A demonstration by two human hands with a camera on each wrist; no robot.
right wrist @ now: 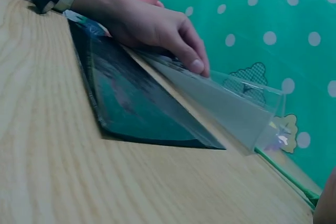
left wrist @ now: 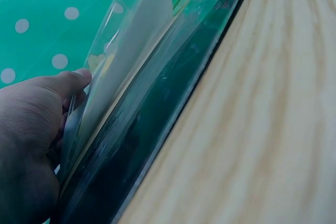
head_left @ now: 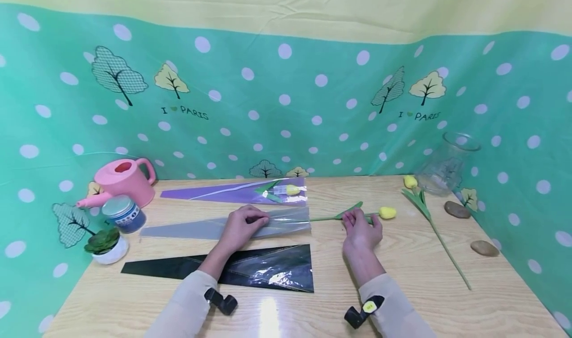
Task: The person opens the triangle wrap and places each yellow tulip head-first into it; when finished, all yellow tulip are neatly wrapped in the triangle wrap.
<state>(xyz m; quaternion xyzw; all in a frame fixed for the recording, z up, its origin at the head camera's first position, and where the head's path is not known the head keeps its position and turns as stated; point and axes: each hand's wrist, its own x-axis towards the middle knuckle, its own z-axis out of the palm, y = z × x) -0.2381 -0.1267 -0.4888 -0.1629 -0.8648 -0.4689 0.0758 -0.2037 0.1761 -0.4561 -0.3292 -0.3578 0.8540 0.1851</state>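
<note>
My left hand (head_left: 241,227) pinches the clear front film of a grey flower sleeve (head_left: 187,230) and lifts it, so the wide right end gapes. In the left wrist view the thumb lies on the film (left wrist: 107,45), which stands up from the grey backing. My right hand (head_left: 363,233) pinches a yellow tulip (head_left: 387,212) by its stem and leaves, just below the bloom. The tulip lies level, bloom to the right. Its stem (head_left: 322,219) runs left into the sleeve's mouth. Only an edge of the right hand shows in the right wrist view.
Behind lies a purple sleeve (head_left: 232,191) with a yellow tulip (head_left: 292,189) inside; in front, a black sleeve (head_left: 268,268). At left stand a pink watering can (head_left: 129,181), blue jar (head_left: 127,216) and potted succulent (head_left: 107,248). At right are another tulip (head_left: 440,238), glass vase (head_left: 442,169) and stones (head_left: 484,248).
</note>
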